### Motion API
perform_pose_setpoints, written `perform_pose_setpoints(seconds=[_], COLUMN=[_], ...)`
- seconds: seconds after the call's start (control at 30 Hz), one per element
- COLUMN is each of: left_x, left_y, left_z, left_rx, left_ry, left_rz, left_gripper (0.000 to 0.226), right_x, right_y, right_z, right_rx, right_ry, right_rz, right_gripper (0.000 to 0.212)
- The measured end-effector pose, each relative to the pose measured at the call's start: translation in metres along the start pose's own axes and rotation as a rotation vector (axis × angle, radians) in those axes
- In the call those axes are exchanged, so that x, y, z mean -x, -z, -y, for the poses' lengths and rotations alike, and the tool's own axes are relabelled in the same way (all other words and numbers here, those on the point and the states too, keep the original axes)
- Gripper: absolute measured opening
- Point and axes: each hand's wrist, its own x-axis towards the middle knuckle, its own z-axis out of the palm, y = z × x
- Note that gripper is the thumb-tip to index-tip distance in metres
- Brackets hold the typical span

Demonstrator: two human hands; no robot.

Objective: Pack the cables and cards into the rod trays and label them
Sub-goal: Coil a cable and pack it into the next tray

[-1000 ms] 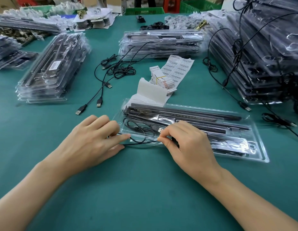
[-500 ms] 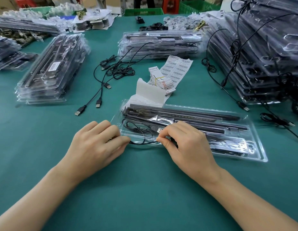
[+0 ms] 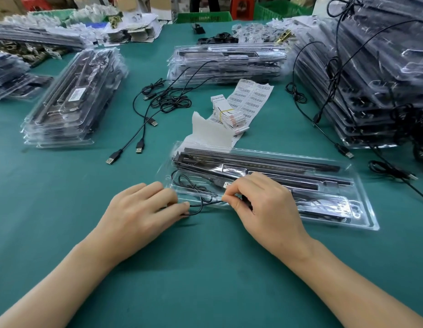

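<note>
cable [image 3: 201,204] shifting little since a moment ago: loop still spilling over the near edge of the tray [image 3: 362,209] onto the worktop [image 3: 205,268]. tucking likely unfinished; card and label still to come. right hand [image 3: 262,204] still pinching the thin black cable beside its usb plug [image 3: 226,185]; left hand [image 3: 144,209] curled, fingertips pressing the loop down.

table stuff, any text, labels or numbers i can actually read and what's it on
Card bundle: a heading on the top card, too blurred to quote for certain.
Barcode label sheet: barcodes with tiny print, too small to read.
White label on the left tray stack: blurred, unreadable.
Nothing else carries readable text.
</note>
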Motion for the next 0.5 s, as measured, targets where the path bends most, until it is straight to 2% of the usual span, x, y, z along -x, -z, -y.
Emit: perform_pose_setpoints(seconds=[0.13, 0.3, 0.5], left_x=[0.018, 0.037, 0.033], left_y=[0.014, 0.031, 0.032], left_z=[0.0, -0.002, -0.002], left_rx=[0.145, 0.325, 0.399], left_ry=[0.189, 0.652, 0.754], left_rz=[0.073, 0.21, 0.295], left_gripper=[0.028, 0.046, 0.032], right_x=[0.0, 0.0, 0.001], right_y=[0.0, 0.001, 0.001], right_z=[-0.001, -0.001, 0.0], right_rx=[-0.004, 0.0, 0.002], right_ry=[0.006, 0.018, 0.019], right_rz=[0.003, -0.002, 0.005], right_gripper=[0.013, 0.013, 0.012])
